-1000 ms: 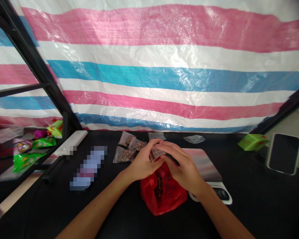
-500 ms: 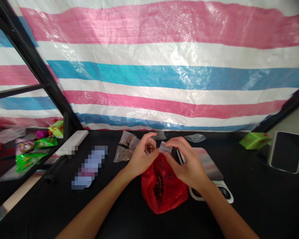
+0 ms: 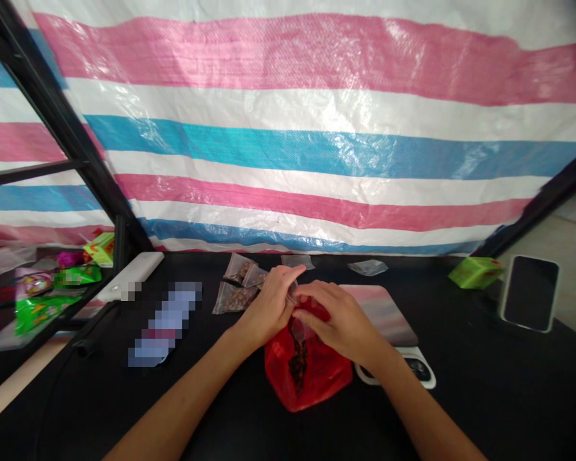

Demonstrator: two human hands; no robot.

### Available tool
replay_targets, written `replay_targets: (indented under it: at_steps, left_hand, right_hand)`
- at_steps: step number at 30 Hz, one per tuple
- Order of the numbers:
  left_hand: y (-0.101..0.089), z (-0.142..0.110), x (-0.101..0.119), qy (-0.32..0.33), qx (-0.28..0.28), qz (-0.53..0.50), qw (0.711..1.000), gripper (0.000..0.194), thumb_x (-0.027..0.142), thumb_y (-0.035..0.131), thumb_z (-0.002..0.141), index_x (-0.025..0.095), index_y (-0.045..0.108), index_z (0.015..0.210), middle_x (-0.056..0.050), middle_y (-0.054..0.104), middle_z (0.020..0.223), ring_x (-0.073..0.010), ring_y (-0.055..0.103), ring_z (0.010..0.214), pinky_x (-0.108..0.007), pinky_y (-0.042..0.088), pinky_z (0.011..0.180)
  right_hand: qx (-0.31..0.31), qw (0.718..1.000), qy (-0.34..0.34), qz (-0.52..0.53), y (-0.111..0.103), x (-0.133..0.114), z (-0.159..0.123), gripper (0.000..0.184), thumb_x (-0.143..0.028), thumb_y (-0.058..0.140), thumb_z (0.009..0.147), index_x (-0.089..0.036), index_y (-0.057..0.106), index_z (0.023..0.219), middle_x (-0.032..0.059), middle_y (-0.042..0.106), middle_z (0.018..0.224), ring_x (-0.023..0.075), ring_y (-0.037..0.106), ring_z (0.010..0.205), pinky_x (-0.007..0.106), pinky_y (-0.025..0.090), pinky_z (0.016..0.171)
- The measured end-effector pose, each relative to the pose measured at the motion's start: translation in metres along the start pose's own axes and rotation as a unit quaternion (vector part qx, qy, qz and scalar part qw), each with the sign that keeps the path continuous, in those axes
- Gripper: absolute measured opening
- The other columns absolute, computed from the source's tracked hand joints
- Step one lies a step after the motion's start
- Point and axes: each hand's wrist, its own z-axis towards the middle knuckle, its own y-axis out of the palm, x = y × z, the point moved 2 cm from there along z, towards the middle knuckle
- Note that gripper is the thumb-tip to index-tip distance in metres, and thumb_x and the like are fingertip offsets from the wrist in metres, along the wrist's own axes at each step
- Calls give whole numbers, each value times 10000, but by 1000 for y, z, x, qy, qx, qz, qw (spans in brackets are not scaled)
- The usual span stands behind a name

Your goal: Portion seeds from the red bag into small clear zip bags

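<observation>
A red plastic bag (image 3: 321, 378) lies open on the black table, with small brown pieces (image 3: 297, 368) inside. Above its mouth my two hands meet. My left hand (image 3: 271, 304) is curled round a small clear cup (image 3: 292, 292), mostly hidden by the fingers. Between finger and thumb, my right hand (image 3: 329, 317) pinches a small clear plastic bag (image 3: 299, 330), which hangs over the red bag. How far the cup reaches into the clear bag is hidden. Behind my left hand lie several small zip bags (image 3: 237, 298) filled with brown pieces.
Flat clear bags (image 3: 367, 267) lie at the back. Right of the red bag is a digital scale (image 3: 425, 381) with a flat pinkish-grey thing (image 3: 381, 314) by it. A phone (image 3: 530, 293) and green box (image 3: 476, 273) stand far right; a blurred-out phone-like object (image 3: 166, 323) lies left.
My right hand has moved left to my left hand, bringing the clear bag against the cup. The cup is now more covered. The view has shifted slightly.
</observation>
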Motion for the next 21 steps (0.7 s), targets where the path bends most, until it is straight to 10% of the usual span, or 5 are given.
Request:
replay_targets:
  at_steps: [8, 12, 21]
  left_hand:
    - [-2, 0, 7, -155, -27, -129, 979, 1071, 333, 774, 849, 314, 38, 1626, -148, 445, 1522, -301, 469, 1390, -502, 367, 1186]
    - [-8, -3, -1, -228, -184, -154, 944, 787, 352, 738, 858, 300, 374, 1554, -117, 527, 1452, -299, 512, 1355, -500, 350, 1200]
    - [-18, 6, -6, -265, -226, -291, 891, 523, 99, 590, 828, 210, 569, 1338, -63, 714, 1195, -232, 680, 1083, -352, 520, 952]
  right_hand:
    - [172, 978, 31, 116, -27, 16, 2, 78, -147, 568, 929, -224, 578, 920, 37, 658, 987, 190, 619, 913, 317, 477, 841]
    - [249, 944, 110, 188, -61, 58, -9, 82, -201, 577, 884, -228, 563, 960, -7, 637, 849, 161, 603, 751, 276, 459, 697]
    - [29, 974, 217, 62, -72, 114, -38, 182, -167, 541, 781, -204, 711, 837, 20, 717, 826, 202, 662, 789, 311, 487, 724]
